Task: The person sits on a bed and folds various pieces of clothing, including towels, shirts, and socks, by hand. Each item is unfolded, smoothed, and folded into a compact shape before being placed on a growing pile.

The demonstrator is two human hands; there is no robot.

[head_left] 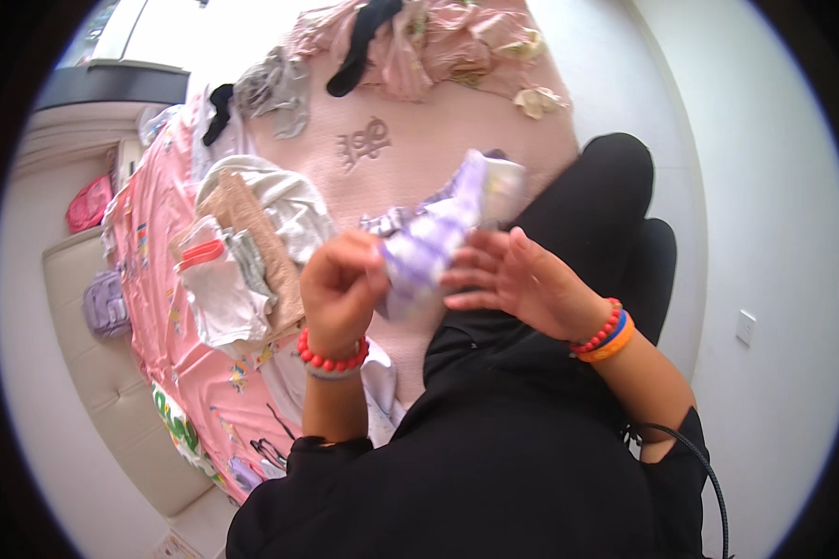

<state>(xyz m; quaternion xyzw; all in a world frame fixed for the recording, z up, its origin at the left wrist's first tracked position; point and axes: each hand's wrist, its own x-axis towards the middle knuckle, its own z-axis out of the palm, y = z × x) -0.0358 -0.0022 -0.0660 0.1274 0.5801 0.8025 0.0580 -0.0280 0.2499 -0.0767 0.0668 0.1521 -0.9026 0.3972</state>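
Observation:
My left hand [340, 287] has its fingers pinched on a purple-and-white striped sock [426, 244], blurred by motion. The sock stretches up and right from those fingers, over the bed's edge and near my leg. Beside its right side is my right hand [529, 284], fingers stretched out and thumb raised; its fingertips are close to the cloth, and whether they touch it I cannot tell. Partly behind the sock, a dark checked piece of cloth [382, 222] lies on the pink bed mat [345, 177].
Folded clothes [228, 289] lie in a pile left of my hands. A grey crumpled cloth [275, 88], a black sock [359, 51] and pink clothing [447, 47] lie farther off. My black-clad leg [592, 200] is at the right.

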